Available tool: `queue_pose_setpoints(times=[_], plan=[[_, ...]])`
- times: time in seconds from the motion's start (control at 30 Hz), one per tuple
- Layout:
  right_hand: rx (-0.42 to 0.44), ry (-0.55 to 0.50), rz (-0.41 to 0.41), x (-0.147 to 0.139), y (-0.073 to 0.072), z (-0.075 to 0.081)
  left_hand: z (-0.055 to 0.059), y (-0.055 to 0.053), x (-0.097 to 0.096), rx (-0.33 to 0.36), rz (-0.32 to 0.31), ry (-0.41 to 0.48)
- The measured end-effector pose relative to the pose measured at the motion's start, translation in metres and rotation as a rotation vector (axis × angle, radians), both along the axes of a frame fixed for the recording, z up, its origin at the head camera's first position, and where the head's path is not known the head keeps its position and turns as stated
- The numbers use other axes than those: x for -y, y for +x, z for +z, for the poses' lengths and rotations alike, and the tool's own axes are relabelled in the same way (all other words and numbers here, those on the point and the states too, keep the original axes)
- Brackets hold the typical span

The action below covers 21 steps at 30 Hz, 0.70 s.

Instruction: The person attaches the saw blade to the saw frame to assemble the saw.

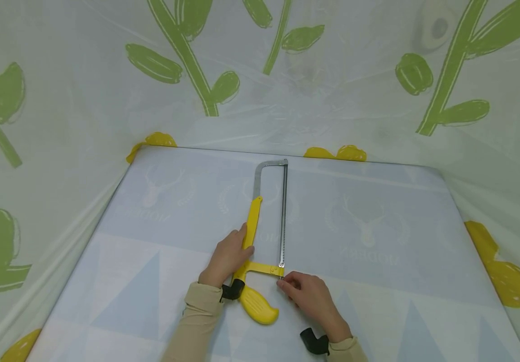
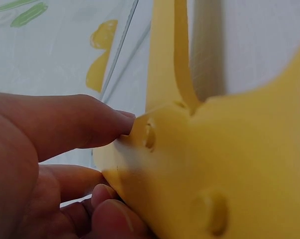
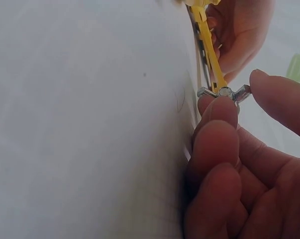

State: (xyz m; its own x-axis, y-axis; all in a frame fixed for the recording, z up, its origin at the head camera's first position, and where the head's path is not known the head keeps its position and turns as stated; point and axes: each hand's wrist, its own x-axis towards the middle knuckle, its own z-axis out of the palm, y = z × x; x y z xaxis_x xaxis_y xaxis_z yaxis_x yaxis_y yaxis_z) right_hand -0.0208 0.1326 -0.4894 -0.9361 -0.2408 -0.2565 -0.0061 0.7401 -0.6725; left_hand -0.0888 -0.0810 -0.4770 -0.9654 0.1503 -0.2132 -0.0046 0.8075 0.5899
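Observation:
A hacksaw with a yellow frame (image 1: 252, 221) and a grey metal front arch (image 1: 257, 178) lies on the table. Its toothed blade (image 1: 284, 216) runs along the right side, and the yellow handle (image 1: 258, 305) points toward me. The left hand (image 1: 226, 257) grips the frame just ahead of the handle; up close in the left wrist view, thumb and fingers close on the yellow frame (image 2: 174, 154). At the blade's near end, the right hand (image 1: 310, 296) has its thumb and fingers on a metal wing nut (image 3: 224, 91), one on each wing.
The table (image 1: 377, 211) wears a pale blue and white cover with deer prints and triangles. Its far edge lies just beyond the saw's tip. A white sheet with green leaf prints (image 1: 156, 63) hangs behind and at the sides.

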Motion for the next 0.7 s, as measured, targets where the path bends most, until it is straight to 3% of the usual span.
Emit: queue_pose_setpoints(times=[0.7], plan=[[-0.032,-0.031,0.029,-0.0038,0.0007,-0.0017,0.0014,0.0013,-0.001,0.022,0.011,0.01]])
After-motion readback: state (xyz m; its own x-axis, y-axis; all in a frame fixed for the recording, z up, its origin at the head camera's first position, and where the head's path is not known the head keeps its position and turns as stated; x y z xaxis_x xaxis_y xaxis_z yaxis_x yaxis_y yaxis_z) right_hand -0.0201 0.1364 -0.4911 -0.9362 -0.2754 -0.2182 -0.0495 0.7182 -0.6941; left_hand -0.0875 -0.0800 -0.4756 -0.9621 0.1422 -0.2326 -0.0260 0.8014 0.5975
